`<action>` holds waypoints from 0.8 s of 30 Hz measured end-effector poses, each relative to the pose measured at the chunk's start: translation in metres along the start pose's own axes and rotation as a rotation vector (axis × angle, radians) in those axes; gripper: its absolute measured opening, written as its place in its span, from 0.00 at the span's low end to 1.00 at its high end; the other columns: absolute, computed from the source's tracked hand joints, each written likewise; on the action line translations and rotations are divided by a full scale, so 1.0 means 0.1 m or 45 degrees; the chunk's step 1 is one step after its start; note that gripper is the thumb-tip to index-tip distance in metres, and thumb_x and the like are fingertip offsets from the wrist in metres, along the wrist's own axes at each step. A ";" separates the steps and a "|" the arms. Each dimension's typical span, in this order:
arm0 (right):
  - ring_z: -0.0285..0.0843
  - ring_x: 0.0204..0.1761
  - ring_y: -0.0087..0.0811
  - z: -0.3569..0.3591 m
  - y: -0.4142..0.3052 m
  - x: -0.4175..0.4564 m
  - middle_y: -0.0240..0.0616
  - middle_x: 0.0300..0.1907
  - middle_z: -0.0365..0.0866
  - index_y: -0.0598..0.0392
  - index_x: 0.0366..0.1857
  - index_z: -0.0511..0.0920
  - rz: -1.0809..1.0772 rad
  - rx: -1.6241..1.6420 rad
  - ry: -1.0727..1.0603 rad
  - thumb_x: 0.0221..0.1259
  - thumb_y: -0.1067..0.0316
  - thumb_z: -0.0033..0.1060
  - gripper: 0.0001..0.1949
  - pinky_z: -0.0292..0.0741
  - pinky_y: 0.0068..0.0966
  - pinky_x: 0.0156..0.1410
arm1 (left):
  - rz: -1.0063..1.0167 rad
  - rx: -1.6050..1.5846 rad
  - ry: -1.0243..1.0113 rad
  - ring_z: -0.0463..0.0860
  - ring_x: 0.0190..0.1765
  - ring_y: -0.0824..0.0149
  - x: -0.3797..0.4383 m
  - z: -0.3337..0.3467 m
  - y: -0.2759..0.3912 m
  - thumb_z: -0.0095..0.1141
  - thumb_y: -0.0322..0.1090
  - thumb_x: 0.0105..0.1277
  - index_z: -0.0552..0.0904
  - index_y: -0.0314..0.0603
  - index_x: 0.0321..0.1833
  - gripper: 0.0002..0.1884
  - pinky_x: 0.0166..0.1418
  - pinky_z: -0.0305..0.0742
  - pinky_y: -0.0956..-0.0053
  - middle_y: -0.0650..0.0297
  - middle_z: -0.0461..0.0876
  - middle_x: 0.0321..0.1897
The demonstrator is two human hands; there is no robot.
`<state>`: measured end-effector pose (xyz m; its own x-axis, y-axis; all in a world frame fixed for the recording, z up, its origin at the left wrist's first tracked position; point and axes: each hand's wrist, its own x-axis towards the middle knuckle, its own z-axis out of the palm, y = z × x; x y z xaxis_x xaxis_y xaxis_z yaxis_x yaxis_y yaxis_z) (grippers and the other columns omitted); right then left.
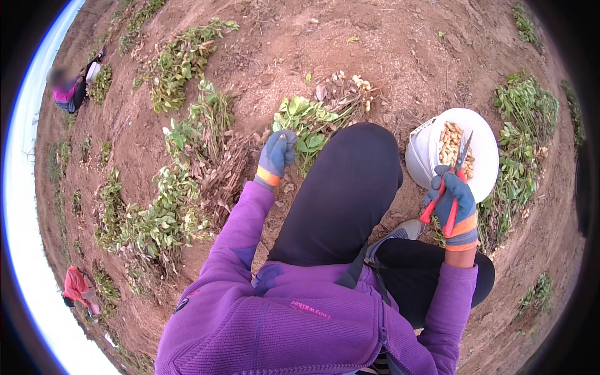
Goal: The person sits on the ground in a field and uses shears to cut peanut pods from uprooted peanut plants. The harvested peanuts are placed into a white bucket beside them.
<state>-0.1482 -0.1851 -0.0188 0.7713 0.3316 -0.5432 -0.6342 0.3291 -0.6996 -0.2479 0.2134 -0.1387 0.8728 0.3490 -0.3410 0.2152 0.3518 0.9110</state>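
My left hand (pixel 277 152), in a grey-blue work glove with an orange cuff, is raised beside a leafy peanut plant (pixel 304 123); its fingers are curled, and whether it holds anything small cannot be told. The plant lies on the soil with pods at its root end (pixel 363 85). In a matching glove, my right hand (pixel 452 194) holds red-handled snips (pixel 461 157), their blades pointing over a white bucket (pixel 483 176). Peanuts in shell (pixel 450 140) lie inside the bucket.
Pulled plants lie in heaps at the left (pixel 159 211) and beyond the bucket (pixel 520 159). A person (pixel 68 93) sits by another bucket (pixel 93 71) at the upper left. Another person in red (pixel 76 285) is at the lower left. My shoe (pixel 408 229) is near the bucket.
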 end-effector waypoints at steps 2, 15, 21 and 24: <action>0.74 0.32 0.30 0.01 0.01 0.00 0.35 0.34 0.77 0.61 0.54 0.73 0.002 0.003 -0.009 0.66 0.63 0.56 0.18 0.75 0.35 0.40 | 0.042 0.024 0.028 0.63 0.22 0.78 -0.02 -0.02 -0.02 0.41 0.37 0.76 0.77 0.41 0.47 0.12 0.24 0.60 0.81 0.71 0.69 0.26; 0.75 0.31 0.30 0.01 0.01 -0.01 0.35 0.33 0.76 0.61 0.53 0.73 0.006 -0.015 0.008 0.65 0.61 0.58 0.19 0.76 0.34 0.40 | 0.381 0.634 0.741 0.77 0.31 0.73 0.10 -0.96 0.11 0.48 0.25 0.69 0.76 0.38 0.47 0.07 0.34 0.75 0.75 0.63 0.78 0.34; 0.75 0.31 0.30 0.00 0.03 0.04 0.35 0.33 0.76 0.62 0.54 0.73 0.022 -0.019 -0.022 0.65 0.61 0.57 0.19 0.76 0.34 0.39 | 0.307 1.778 0.257 0.84 0.45 0.54 0.49 -1.17 0.38 0.60 0.34 0.61 0.85 0.39 0.41 0.09 0.52 0.78 0.63 0.54 0.84 0.38; 0.75 0.31 0.30 -0.02 0.03 0.03 0.35 0.33 0.76 0.61 0.54 0.72 0.022 -0.018 -0.007 0.65 0.61 0.57 0.19 0.76 0.35 0.39 | -0.158 2.140 -0.151 0.84 0.51 0.52 0.67 -0.90 0.62 0.60 0.36 0.61 0.87 0.49 0.49 0.13 0.57 0.77 0.61 0.54 0.85 0.47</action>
<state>-0.1475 -0.1844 -0.0234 0.7599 0.3422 -0.5527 -0.6466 0.3104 -0.6968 -0.2158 0.3368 -0.1255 0.8248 0.3027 -0.4776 0.4067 -0.9044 0.1292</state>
